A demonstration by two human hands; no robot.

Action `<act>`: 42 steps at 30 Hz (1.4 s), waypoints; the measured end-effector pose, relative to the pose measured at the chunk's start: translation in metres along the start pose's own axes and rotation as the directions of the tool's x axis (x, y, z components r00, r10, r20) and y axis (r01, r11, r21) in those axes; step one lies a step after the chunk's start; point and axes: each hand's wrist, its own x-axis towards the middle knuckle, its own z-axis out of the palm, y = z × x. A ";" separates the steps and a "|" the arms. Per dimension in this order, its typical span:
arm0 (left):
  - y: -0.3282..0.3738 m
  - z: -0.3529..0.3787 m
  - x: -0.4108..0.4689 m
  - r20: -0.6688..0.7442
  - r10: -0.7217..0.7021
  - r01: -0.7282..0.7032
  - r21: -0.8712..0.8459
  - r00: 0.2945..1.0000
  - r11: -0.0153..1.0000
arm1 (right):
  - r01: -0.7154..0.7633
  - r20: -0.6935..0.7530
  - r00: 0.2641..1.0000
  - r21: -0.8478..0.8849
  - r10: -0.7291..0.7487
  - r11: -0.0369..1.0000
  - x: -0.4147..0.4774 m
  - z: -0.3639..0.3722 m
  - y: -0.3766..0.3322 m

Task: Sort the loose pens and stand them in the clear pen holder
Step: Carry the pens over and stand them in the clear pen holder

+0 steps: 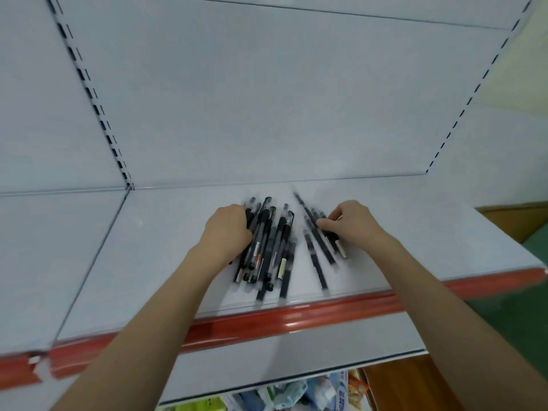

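Two groups of black pens lie on the white shelf [166, 256]. The bigger pile of pens [274, 241] is at the centre, lying roughly front to back. My left hand [228, 232] curls round the left side of that pile. A smaller row of pens [315, 250] lies to the right, fanned out. My right hand [353, 223] rests on the right end of this row, with thumb and fingers pinching the pens there. No clear pen holder is in view. The picture is blurred by motion.
The shelf has a red front strip [296, 318] under a clear lip. A white back panel [267, 99] with slotted uprights rises behind. Another shelf [267, 363] sits below, with colourful packets [296, 393] under it. A brown surface [510, 218] and a green floor lie to the right.
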 end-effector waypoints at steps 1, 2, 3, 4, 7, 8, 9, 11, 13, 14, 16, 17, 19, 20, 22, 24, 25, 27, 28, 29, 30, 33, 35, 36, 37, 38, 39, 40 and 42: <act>0.004 0.001 0.001 0.001 -0.012 0.012 -0.002 1.000 1.000 | -0.003 0.019 1.000 0.001 0.003 1.000 0.003 -0.002 0.001; 0.007 0.002 0.001 0.001 -0.021 0.021 -0.009 1.000 1.000 | 0.002 0.032 0.999 0.001 -0.002 1.000 0.005 -0.003 0.003; 0.010 0.002 0.001 0.000 -0.029 0.029 -0.015 1.000 0.999 | 0.008 0.044 0.999 0.005 -0.009 1.000 0.007 -0.005 0.004; 0.011 0.003 0.001 -0.002 -0.037 0.037 -0.018 0.999 0.999 | 0.020 0.054 0.998 0.011 -0.020 1.000 0.008 -0.006 0.005; 0.009 0.006 0.001 -0.031 -0.057 0.055 -0.052 0.998 0.997 | 0.067 0.057 0.996 0.034 -0.069 0.997 0.012 -0.008 0.010; 0.007 0.007 0.001 -0.048 -0.062 0.058 -0.067 0.997 0.996 | 0.079 0.044 0.996 0.041 -0.081 0.996 0.014 -0.009 0.014; 0.006 0.007 0.000 -0.064 -0.068 0.063 -0.081 0.996 0.995 | 0.089 0.028 0.996 0.051 -0.090 0.995 0.015 -0.010 0.017; 0.004 0.004 -0.003 -0.101 -0.086 0.071 -0.144 0.991 0.987 | 0.106 -0.006 0.994 0.098 -0.106 0.990 0.018 -0.015 0.022; 0.003 -0.002 -0.008 -0.131 -0.116 0.069 -0.318 0.985 0.945 | 0.127 -0.045 0.992 0.198 -0.120 0.972 0.017 -0.023 0.023; 0.003 -0.005 -0.012 -0.133 -0.135 0.060 -0.459 0.982 0.886 | 0.135 -0.061 0.990 0.259 -0.123 0.956 0.016 -0.027 0.021; 0.007 -0.012 -0.023 -0.106 -0.180 0.038 -0.757 0.978 0.652 | 0.161 -0.084 0.987 0.416 -0.138 0.895 0.009 -0.035 0.012; 0.010 -0.015 -0.029 -0.077 -0.194 0.035 -0.856 0.978 0.516 | 0.168 -0.082 0.986 0.502 -0.147 0.848 0.004 -0.039 0.006; 0.019 -0.016 -0.043 -0.020 -0.195 0.038 -0.958 0.981 0.286 | 0.161 -0.047 0.984 0.662 -0.174 0.732 -0.006 -0.044 -0.009; 0.023 -0.016 -0.051 0.000 -0.195 0.041 -0.977 0.981 0.208 | 0.150 -0.019 0.980 0.727 -0.199 0.670 -0.013 -0.045 -0.018; 0.026 -0.016 -0.066 0.018 -0.189 0.043 -0.991 0.982 0.129 | 0.131 0.039 0.960 0.813 -0.279 0.567 -0.026 -0.043 -0.035; 0.025 -0.014 -0.082 0.005 -0.188 0.024 -0.994 0.982 0.102 | 0.125 0.084 0.925 0.854 -0.372 0.505 -0.040 -0.037 -0.050; 0.023 -0.012 -0.090 -0.003 -0.201 0.017 -0.995 0.980 0.097 | 0.125 0.097 0.908 0.867 -0.408 0.483 -0.046 -0.032 -0.056; 0.018 -0.011 -0.108 -0.001 -0.228 0.018 -0.997 0.974 0.080 | 0.117 0.110 0.885 0.887 -0.452 0.446 -0.057 -0.022 -0.069; 0.015 -0.012 -0.116 0.010 -0.237 0.027 -0.997 0.971 0.067 | 0.108 0.120 0.878 0.893 -0.463 0.436 -0.061 -0.016 -0.076; 0.012 -0.012 -0.125 0.020 -0.251 0.035 -0.998 0.968 0.055 | 0.100 0.132 0.872 0.895 -0.471 0.435 -0.065 -0.009 -0.082; 0.008 -0.013 -0.133 0.025 -0.271 0.037 -0.999 0.962 0.040 | 0.094 0.146 0.865 0.893 -0.480 0.441 -0.069 -0.002 -0.089; -0.007 -0.018 -0.155 0.002 -0.347 0.010 -1.000 0.938 0.020 | 0.094 0.173 0.839 0.888 -0.516 0.450 -0.080 0.018 -0.111; -0.023 -0.024 -0.170 -0.036 -0.391 -0.009 -0.998 0.919 0.070 | 0.096 0.187 0.821 0.886 -0.539 0.454 -0.089 0.031 -0.130; -0.032 -0.028 -0.178 -0.052 -0.403 -0.018 -0.996 0.914 0.088 | 0.094 0.197 0.810 0.886 -0.552 0.454 -0.094 0.038 -0.141; -0.042 -0.033 -0.187 -0.071 -0.416 -0.032 -0.994 0.907 0.100 | 0.090 0.209 0.797 0.887 -0.567 0.453 -0.101 0.046 -0.152; -0.054 -0.037 -0.196 -0.094 -0.436 -0.049 -0.992 0.895 0.115 | 0.086 0.221 0.782 0.888 -0.583 0.451 -0.108 0.055 -0.166; -0.068 -0.041 -0.206 -0.121 -0.463 -0.064 -0.989 0.878 0.137 | 0.086 0.231 0.763 0.889 -0.604 0.449 -0.117 0.065 -0.180; -0.083 -0.045 -0.216 -0.144 -0.494 -0.073 -0.985 0.858 0.159 | 0.092 0.240 0.739 0.890 -0.629 0.447 -0.127 0.076 -0.195; -0.118 -0.054 -0.240 -0.176 -0.558 -0.088 -0.979 0.811 0.182 | 0.123 0.254 0.688 0.883 -0.680 0.454 -0.151 0.100 -0.227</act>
